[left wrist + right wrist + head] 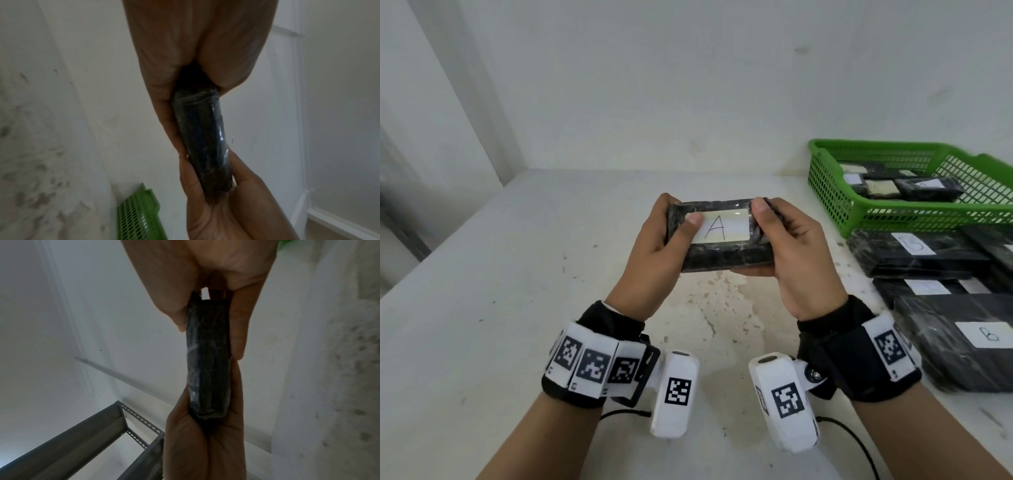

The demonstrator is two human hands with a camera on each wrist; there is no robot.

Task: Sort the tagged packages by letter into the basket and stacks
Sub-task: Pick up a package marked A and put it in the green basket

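Both hands hold one black wrapped package (726,251) above the white surface (482,308), the left hand (650,253) clamped on its left end, the right hand (796,253) on its right end. Only the head view shows its white tag (717,228) marked A, the green basket (828,192) holding more packages, and the B-tagged stacks (962,346) at right. The wrist views show just the package's tagless edge (202,142); the right wrist alone catches a grey metal rack (86,434).

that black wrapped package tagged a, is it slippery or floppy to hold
Probably a bit slippery: the package tagged A has glossy film that glints. Likely stiff, since it spans left hand to right hand without sagging. Flat sides suggest no rolling.
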